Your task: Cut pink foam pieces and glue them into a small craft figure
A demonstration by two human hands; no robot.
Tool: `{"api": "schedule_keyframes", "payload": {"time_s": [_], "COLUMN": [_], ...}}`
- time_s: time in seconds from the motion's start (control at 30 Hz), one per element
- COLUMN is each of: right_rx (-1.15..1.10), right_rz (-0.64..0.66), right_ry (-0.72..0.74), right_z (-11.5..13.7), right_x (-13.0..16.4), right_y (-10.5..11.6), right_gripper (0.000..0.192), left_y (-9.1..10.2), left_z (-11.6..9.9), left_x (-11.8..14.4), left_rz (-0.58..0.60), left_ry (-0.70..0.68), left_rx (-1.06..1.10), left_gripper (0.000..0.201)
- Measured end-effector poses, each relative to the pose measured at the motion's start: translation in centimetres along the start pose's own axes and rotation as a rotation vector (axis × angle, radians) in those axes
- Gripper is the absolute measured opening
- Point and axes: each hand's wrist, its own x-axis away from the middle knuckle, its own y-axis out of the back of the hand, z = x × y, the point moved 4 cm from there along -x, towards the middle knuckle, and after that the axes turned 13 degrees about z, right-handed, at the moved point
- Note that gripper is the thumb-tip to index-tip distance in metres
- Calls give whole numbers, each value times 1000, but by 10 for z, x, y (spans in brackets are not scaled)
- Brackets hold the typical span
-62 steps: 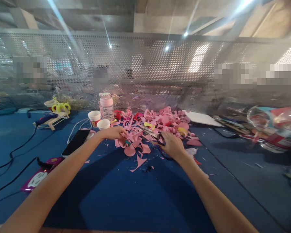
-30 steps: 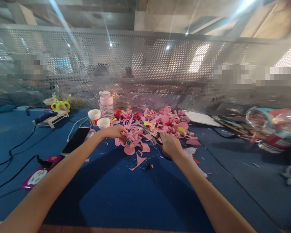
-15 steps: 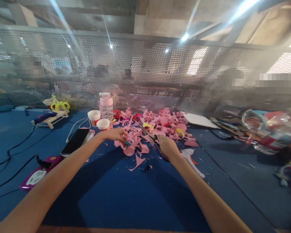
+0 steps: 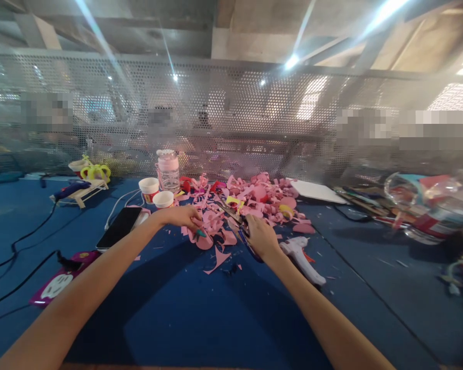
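My right hand (image 4: 260,235) is closed round a pair of scissors (image 4: 231,211), whose blades point away to the left over a heap of pink paper scraps (image 4: 262,187). The dark blue handles hang below my fingers. At the left edge of the heap, my left hand (image 4: 187,216) has its fingers pinched together on a small teal-tipped thing (image 4: 200,233); the rest of it is hidden by the fingers. A round pink paper piece (image 4: 204,241) lies just under that tip. One pointed pink scrap (image 4: 218,259) lies nearer me.
Two paper cups (image 4: 149,189) and a pink-topped bottle (image 4: 168,169) stand left of the heap. A phone (image 4: 119,229) and a purple case (image 4: 56,285) lie farther left, with cables. Right of my hand lies a white glue gun (image 4: 304,262); a clear plastic container (image 4: 428,221) is beyond.
My right hand and the scissors have shifted slightly left and up, and the blades show more clearly. My left hand stays pinched at the heap's edge.
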Motion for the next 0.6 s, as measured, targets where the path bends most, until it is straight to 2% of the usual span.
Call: {"api": "schedule_keyframes", "payload": {"time_s": [0.2,0.43,0.6], "right_rx": [-53,-41,-47], "right_rz": [53,113,199], "right_ry": [32,37,16], "right_z": [1,4,3], "right_x": [-2,0,-4], "right_y": [-2,5,0], "right_gripper": [29,29,26], "left_y": [-3,-5,-5], "left_z": [4,3,4], "left_x": [-1,-3,-3], "left_rz": [49,47,63], "left_ry": [21,-58,48], "left_rx": [30,57,-6], "left_gripper": [8,13,13]}}
